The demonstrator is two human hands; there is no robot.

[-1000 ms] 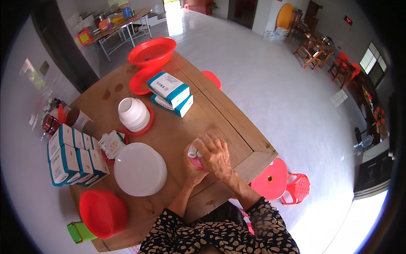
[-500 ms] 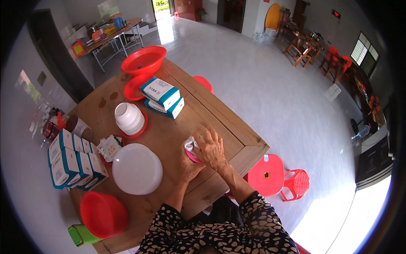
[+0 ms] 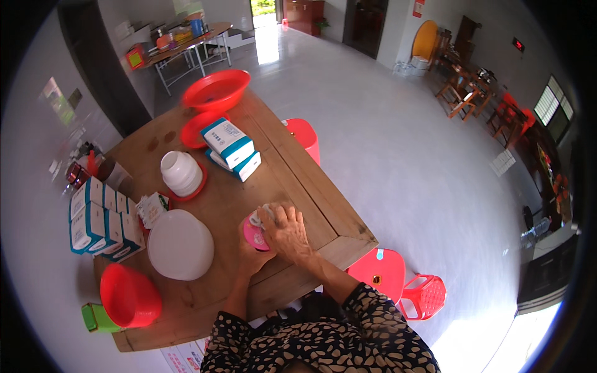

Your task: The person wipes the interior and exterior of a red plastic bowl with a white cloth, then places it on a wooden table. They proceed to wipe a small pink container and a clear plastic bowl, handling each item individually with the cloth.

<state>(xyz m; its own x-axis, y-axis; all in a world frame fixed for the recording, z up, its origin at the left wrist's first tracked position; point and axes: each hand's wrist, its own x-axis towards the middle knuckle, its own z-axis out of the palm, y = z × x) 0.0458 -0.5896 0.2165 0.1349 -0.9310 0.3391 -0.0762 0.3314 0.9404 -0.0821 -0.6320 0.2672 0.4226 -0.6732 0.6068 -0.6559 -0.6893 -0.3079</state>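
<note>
My left hand [image 3: 247,252] is closed around a small, round pink object [image 3: 255,236], too covered to name. Over its top lies my right hand [image 3: 286,230], fingers bent and pressing a crumpled white cloth or tissue [image 3: 256,219] against its rim. Both hands are just above the near right part of the wooden table [image 3: 217,301]. To their left sits a large white round lid or plate [image 3: 180,244]. Beyond it, a stack of white bowls [image 3: 181,174] stands in a red dish [image 3: 200,188].
Tissue packs [image 3: 228,138] lie stacked near red basins [image 3: 216,91] at the far end. More packs [image 3: 87,227] fill the left edge, above a red bin [image 3: 129,297] and a green box [image 3: 98,317]. Red stools [image 3: 378,273] stand beside the table's right corner.
The pink object has tilted so that more of its side shows. My right hand has shifted on the white cloth. The whole view has turned slightly.
</note>
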